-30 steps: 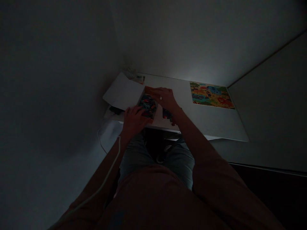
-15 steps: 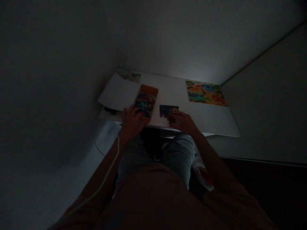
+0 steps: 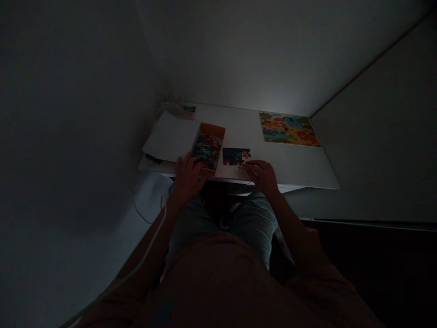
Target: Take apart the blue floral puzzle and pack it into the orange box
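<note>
My left hand (image 3: 187, 175) grips the orange box (image 3: 208, 146) of pieces steady; my right hand (image 3: 262, 174), fingers flat, empty, rests beside the started puzzle patch (image 3: 235, 156).

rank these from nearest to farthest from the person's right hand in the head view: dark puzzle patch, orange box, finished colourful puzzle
From the right hand:
1. Dark puzzle patch, just off its fingertips, to the left.
2. Orange box, further left, by the left hand.
3. Finished colourful puzzle, at the far right of the table.
</note>
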{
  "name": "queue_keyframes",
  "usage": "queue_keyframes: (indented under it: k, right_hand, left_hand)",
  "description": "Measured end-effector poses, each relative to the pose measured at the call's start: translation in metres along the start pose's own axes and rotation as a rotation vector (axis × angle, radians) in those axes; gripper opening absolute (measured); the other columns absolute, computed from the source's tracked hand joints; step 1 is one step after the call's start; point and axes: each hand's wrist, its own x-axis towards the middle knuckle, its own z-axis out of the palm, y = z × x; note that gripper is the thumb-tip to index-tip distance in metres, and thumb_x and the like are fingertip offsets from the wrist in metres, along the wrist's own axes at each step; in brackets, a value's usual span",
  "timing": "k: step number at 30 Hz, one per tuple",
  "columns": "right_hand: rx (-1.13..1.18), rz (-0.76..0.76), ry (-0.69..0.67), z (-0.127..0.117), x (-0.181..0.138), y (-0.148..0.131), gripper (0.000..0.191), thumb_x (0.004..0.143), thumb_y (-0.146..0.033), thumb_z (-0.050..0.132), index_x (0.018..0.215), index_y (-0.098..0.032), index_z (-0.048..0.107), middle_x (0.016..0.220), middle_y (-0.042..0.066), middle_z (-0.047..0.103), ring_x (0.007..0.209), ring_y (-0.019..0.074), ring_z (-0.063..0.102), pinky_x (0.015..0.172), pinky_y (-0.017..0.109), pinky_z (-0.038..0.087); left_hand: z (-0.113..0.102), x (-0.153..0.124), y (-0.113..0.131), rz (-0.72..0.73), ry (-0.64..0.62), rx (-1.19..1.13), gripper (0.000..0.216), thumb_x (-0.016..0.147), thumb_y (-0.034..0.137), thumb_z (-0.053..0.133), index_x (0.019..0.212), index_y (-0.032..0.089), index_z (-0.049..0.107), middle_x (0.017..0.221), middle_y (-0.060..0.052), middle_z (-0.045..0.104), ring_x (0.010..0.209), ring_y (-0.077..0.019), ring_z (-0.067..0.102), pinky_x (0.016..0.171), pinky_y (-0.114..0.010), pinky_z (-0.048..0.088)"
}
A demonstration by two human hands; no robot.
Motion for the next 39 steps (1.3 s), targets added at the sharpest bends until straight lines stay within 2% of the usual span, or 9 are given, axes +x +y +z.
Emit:
queue_keyframes:
  k: [4, 8, 11, 15, 19, 23, 29, 32, 39]
  right_hand:
    - [0.042, -0.010, 0.193, 0.004, 0.055, -0.031, 0.032, 0.114, -0.042, 0.058, 0.126, -0.029, 0.084, 0.121, 0.011, 0.078, 0.115, 0.0317, 0.072, 0.109, 0.054, 0.056]
    - [-0.002, -0.116, 0.121, 0.020, 0.108, -0.063, 0.029, 0.114, -0.041, 0.060, 0.133, -0.034, 0.080, 0.140, 0.009, 0.072, 0.131, 0.0332, 0.065, 0.116, 0.056, 0.051]
    - [0.016, -0.143, 0.041, 0.026, 0.121, -0.062, 0.028, 0.112, -0.040, 0.062, 0.135, -0.033, 0.077, 0.143, 0.009, 0.070, 0.134, 0.0332, 0.064, 0.114, 0.054, 0.053]
    - [0.088, 0.007, 0.026, 0.020, 0.105, -0.027, 0.032, 0.108, -0.038, 0.065, 0.134, -0.025, 0.076, 0.134, 0.015, 0.072, 0.118, 0.0313, 0.072, 0.105, 0.049, 0.060]
    - [0.061, -0.041, -0.161, 0.021, 0.075, 0.000, 0.050, 0.097, -0.043, 0.080, 0.145, -0.029, 0.073, 0.152, 0.014, 0.067, 0.133, 0.0352, 0.068, 0.114, 0.056, 0.057]
    - [-0.006, -0.128, -0.247, 0.028, 0.053, 0.003, 0.054, 0.093, -0.048, 0.086, 0.144, -0.037, 0.074, 0.165, 0.009, 0.058, 0.151, 0.0382, 0.056, 0.125, 0.065, 0.047]
    - [-0.060, -0.058, -0.254, 0.025, 0.023, -0.005, 0.070, 0.087, -0.062, 0.089, 0.150, -0.042, 0.067, 0.167, 0.007, 0.055, 0.159, 0.0412, 0.046, 0.131, 0.068, 0.039]
    - [-0.068, -0.065, -0.257, 0.027, 0.008, -0.005, 0.081, 0.086, -0.063, 0.090, 0.159, -0.041, 0.060, 0.168, 0.009, 0.054, 0.159, 0.0410, 0.046, 0.133, 0.069, 0.037]
    - [-0.101, -0.165, -0.127, 0.041, -0.011, 0.002, 0.049, 0.101, -0.039, 0.081, 0.149, -0.039, 0.072, 0.147, 0.010, 0.072, 0.151, 0.0365, 0.058, 0.131, 0.065, 0.042]
  left_hand:
    - [0.001, 0.001, -0.001, -0.001, -0.007, 0.013, 0.029, 0.106, 0.046, 0.064, 0.132, 0.037, 0.073, 0.158, -0.011, 0.061, 0.168, -0.0371, 0.030, 0.139, -0.071, 0.017]
    - [-0.002, 0.000, -0.001, 0.018, 0.000, 0.002, 0.037, 0.105, 0.045, 0.065, 0.141, 0.039, 0.070, 0.160, -0.010, 0.060, 0.168, -0.0382, 0.030, 0.138, -0.073, 0.017]
    - [-0.006, -0.006, -0.001, 0.002, 0.019, -0.018, 0.052, 0.105, 0.049, 0.064, 0.156, 0.037, 0.060, 0.171, -0.011, 0.049, 0.170, -0.0379, 0.026, 0.139, -0.070, 0.021]
    - [-0.007, -0.021, -0.008, -0.143, 0.095, -0.031, 0.071, 0.104, 0.053, 0.066, 0.169, 0.036, 0.044, 0.176, -0.013, 0.041, 0.171, -0.0395, 0.022, 0.137, -0.069, 0.027]
    - [-0.002, -0.033, -0.020, -0.186, 0.077, -0.043, 0.074, 0.105, 0.053, 0.064, 0.173, 0.039, 0.039, 0.179, -0.008, 0.037, 0.172, -0.0395, 0.020, 0.137, -0.069, 0.026]
    - [0.003, -0.033, -0.024, -0.169, 0.053, -0.023, 0.078, 0.106, 0.056, 0.060, 0.176, 0.034, 0.033, 0.183, -0.009, 0.029, 0.173, -0.0366, 0.015, 0.139, -0.066, 0.023]
    - [0.011, -0.043, -0.010, -0.223, 0.121, -0.032, 0.093, 0.104, 0.059, 0.064, 0.180, 0.034, 0.016, 0.183, -0.014, 0.026, 0.173, -0.0388, 0.010, 0.138, -0.072, 0.024]
    - [0.021, -0.055, 0.000, -0.261, 0.095, -0.024, 0.096, 0.103, 0.059, 0.063, 0.179, 0.023, 0.015, 0.181, -0.023, 0.026, 0.174, -0.0386, 0.007, 0.140, -0.069, 0.023]
    - [0.051, -0.061, -0.001, -0.089, 0.322, -0.113, 0.088, 0.099, 0.047, 0.072, 0.169, 0.020, 0.026, 0.168, -0.028, 0.042, 0.170, -0.0416, 0.025, 0.137, -0.069, 0.030]
